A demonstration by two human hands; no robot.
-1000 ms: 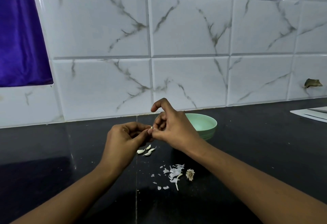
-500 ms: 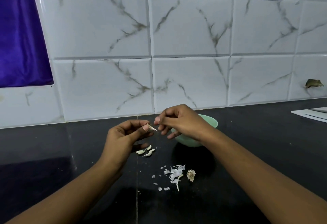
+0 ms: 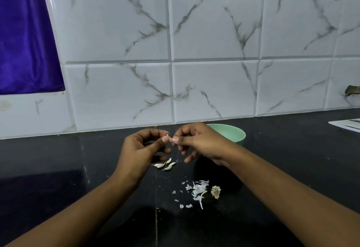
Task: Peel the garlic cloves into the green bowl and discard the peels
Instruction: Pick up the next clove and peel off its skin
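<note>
Hovering above the black counter (image 3: 58,168), a small garlic clove (image 3: 170,139) is held in the air between the two hands. The left hand (image 3: 140,149) is curled, and the clove is gripped between its thumb and forefinger, with the other fingers folded beneath. The right hand (image 3: 200,143) is brought up to the clove from three o'clock. The pale tip is nipped between its thumb and forefinger, while its remaining fingers are left hanging loosely, partly spread, toward the counter. Whether the skin is already lifted cannot be told, as the clove is too small.

The green bowl (image 3: 233,133) is set on the counter at two o'clock of the hands, just behind the right hand, by which its near left side is hidden. What is held inside it cannot be made out.

Three more cloves (image 3: 165,164) are laid on the counter at six o'clock of the held clove, close together, with thin tails pointed outward. Further toward five o'clock, a scatter of white peels (image 3: 196,190) is spread on the counter. A dry root end (image 3: 215,191) is placed just at three o'clock of the peels, well apart from the bowl.

At twelve o'clock the counter is bounded by a wall of white marbled tiles (image 3: 214,32). A purple cloth (image 3: 25,42) is hung against it at ten o'clock, and a flat white sheet (image 3: 346,124) is seen at the three o'clock edge of the counter.
</note>
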